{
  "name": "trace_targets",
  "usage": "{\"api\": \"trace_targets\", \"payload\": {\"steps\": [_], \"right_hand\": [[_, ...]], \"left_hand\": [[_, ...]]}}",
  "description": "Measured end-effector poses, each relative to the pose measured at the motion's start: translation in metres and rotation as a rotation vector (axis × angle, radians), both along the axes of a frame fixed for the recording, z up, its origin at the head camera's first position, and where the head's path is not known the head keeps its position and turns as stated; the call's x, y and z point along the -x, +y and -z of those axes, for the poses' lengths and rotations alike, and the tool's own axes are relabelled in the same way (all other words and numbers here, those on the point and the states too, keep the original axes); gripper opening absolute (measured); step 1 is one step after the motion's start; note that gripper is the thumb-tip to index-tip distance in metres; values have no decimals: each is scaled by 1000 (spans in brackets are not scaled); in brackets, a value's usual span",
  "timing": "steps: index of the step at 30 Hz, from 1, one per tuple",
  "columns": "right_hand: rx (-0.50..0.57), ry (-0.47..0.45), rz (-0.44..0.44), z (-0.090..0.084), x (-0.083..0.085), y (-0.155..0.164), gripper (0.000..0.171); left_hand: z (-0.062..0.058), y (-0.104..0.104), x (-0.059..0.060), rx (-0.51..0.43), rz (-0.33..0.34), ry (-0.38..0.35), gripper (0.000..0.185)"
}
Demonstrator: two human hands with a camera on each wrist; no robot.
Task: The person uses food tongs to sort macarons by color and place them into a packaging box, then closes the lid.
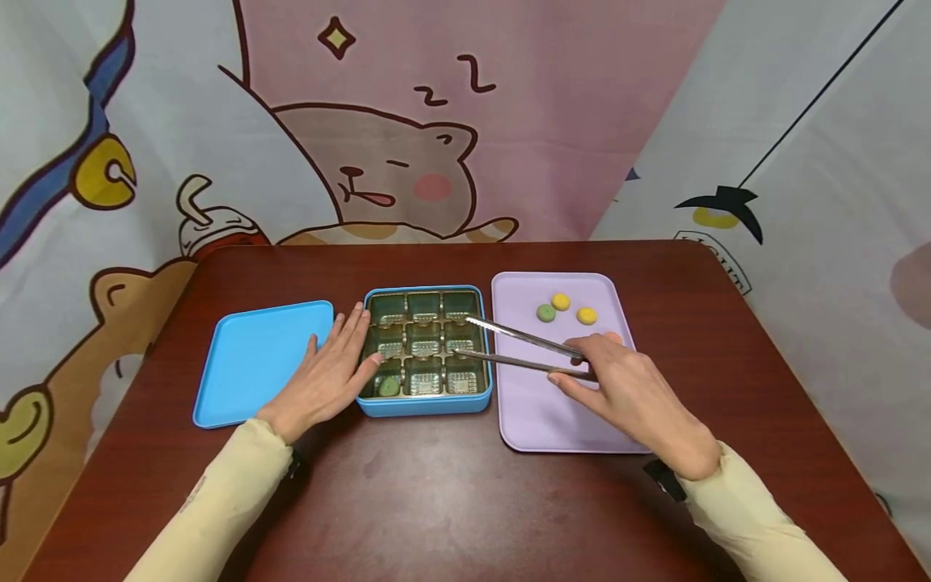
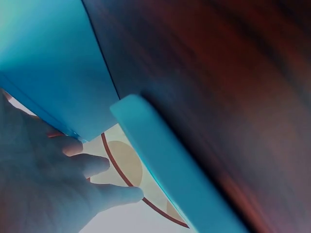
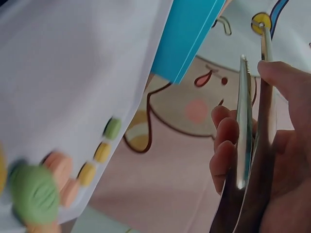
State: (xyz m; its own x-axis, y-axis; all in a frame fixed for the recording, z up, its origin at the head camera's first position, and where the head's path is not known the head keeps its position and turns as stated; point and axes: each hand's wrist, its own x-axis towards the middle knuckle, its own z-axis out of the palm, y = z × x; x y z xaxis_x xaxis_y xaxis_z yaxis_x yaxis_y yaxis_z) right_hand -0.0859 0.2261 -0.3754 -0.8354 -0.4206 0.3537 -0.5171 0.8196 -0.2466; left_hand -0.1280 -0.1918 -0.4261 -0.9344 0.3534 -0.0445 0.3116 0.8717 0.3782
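Right now I see, from the head camera, a person seated at a dark red-brown table (image 1: 451,501), and I place everything against the blue box (image 1: 425,404) at its centre, which holds a gold plastic insert of nine small cells. My right hand (image 1: 633,396) grasps a pair of long metal tongs (image 1: 512,347), fingers curled round the handles; the two tips stand apart over the box's right-hand cells and carry nothing. My left hand (image 1: 327,376) lies flat, fingers straight, against the box's left wall, steadying it. One green sweet (image 1: 389,386) already sits in the box's near-left cell; the other cells look empty. Just right of the box lies a lilac tray (image 1: 538,412) with a green piece (image 1: 545,313) and two yellow pieces (image 1: 573,308) near its far edge, and something pinkish partly hidden behind my right hand. Left of the box lies its flat blue lid (image 1: 254,364). I judge the step in hand to be filling the box piece by piece, with the tongs between trips; the next move calls for swinging right to the tray, closing gently on one soft piece, and setting it in a free cell. Behind the box hangs a cartoon backdrop with a sleeping bear and "z z" marks; lettering at far right is too small to read
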Motion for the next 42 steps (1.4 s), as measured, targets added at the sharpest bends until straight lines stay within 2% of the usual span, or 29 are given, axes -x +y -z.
{"api": "trace_targets", "payload": {"steps": [8, 20, 32, 42], "right_hand": [[-8, 48, 96, -2, 3, 38, 49], [-79, 4, 225, 0, 15, 70, 50], [-173, -18, 236, 8, 29, 87, 51], [-211, -51, 250, 16, 37, 96, 47]], "left_hand": [[0, -1, 2, -14, 12, -1, 74], [-1, -2, 3, -8, 4, -20, 71], [-1, -4, -1, -17, -6, -19, 72], [-1, -4, -1, -11, -10, -18, 72]]}}
